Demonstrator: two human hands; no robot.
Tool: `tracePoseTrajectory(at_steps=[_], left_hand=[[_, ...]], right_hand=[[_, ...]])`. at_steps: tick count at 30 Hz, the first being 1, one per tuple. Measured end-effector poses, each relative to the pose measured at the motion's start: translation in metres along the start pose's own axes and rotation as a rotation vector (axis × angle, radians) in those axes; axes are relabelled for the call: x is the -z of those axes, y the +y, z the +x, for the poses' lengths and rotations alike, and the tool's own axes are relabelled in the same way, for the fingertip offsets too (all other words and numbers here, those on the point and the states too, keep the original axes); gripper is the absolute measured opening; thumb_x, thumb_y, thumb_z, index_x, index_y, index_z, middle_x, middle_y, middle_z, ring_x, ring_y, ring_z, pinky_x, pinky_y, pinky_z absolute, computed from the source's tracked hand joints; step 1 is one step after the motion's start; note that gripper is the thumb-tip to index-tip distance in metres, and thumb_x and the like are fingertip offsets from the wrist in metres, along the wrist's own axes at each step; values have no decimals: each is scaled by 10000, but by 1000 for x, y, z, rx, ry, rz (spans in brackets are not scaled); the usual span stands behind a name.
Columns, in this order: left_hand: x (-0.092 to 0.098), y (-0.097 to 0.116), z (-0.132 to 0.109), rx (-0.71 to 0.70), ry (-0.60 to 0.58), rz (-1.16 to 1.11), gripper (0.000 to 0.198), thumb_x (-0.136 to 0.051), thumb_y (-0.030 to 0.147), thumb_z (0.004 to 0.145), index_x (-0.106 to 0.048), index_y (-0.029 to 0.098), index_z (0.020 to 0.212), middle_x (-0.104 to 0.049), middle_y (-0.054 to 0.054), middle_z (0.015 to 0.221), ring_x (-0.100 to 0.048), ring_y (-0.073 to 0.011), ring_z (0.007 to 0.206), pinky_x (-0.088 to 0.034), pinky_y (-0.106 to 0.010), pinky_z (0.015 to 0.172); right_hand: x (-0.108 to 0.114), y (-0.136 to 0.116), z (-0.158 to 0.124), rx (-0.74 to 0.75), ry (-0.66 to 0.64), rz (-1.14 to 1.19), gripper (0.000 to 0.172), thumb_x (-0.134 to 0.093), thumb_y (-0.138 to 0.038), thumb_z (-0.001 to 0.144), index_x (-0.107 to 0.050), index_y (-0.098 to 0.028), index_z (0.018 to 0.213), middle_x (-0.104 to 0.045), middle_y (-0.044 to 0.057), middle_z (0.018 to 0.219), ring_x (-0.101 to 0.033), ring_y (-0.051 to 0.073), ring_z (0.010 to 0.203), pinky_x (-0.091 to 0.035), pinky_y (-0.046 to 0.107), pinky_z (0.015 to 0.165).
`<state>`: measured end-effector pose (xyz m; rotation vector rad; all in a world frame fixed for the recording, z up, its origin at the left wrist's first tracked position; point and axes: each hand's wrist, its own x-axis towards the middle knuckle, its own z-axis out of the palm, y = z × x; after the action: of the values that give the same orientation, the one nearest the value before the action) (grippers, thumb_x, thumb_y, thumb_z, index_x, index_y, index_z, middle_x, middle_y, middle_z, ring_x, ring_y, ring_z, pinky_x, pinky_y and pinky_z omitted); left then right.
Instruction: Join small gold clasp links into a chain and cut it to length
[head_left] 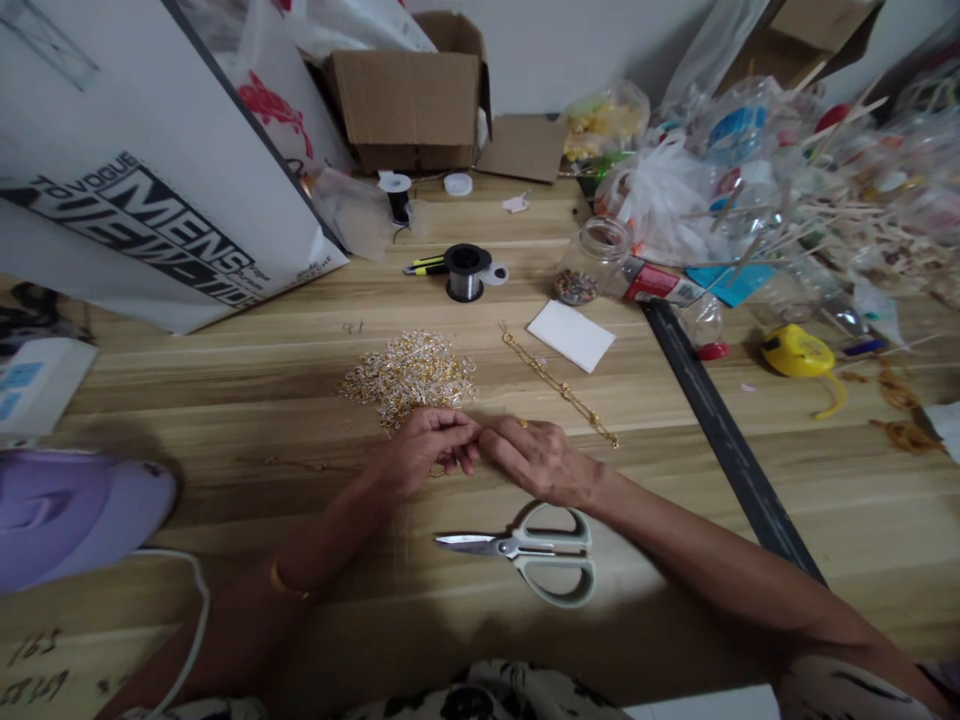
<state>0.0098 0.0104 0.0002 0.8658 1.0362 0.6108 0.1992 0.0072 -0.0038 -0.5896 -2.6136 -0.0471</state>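
My left hand and my right hand meet fingertip to fingertip on the wooden table, pinching something small and gold that I cannot make out clearly. Just beyond them lies a pile of small gold and white beaded pieces. A gold chain stretches diagonally to the right of the pile. A thin gold strand lies on the table left of my left hand. Scissors with pale green handles rest under my right wrist, blades pointing left.
A black spool of wire and a white card lie farther back. A long black ruler runs diagonally at right, near a yellow tape measure. A bead jar, bags and sticks crowd the back right. A cardboard box stands at the back.
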Motion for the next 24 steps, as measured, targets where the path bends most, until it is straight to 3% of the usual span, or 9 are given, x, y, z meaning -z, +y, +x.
tracePoseTrajectory(at_steps=[12,19,24], left_hand=[[4,-5,3,-31,-3,27,334,-721,424,612,-596,117,653,-577,13,488,-529,-77,436,-349,-174,426],[5,-4,3,-66,2,94,261,-687,363,660,-603,118,696,-614,9,567,-545,-69,431,-326,-154,374],[5,-3,3,-90,-8,122,257,-678,359,665,-598,116,679,-619,3,576,-547,-67,420,-339,-147,366]], right_hand=[[1,1,0,48,18,-89,198,-350,-132,933,-544,-113,967,-608,94,817,-553,169,692,-408,272,544],[-7,2,-4,-58,10,45,189,-331,-108,935,-470,-113,1064,-601,87,865,-547,149,705,-415,255,551],[-13,3,-6,-129,-2,109,109,-372,-132,928,-464,-148,983,-581,59,828,-548,144,730,-397,237,533]])
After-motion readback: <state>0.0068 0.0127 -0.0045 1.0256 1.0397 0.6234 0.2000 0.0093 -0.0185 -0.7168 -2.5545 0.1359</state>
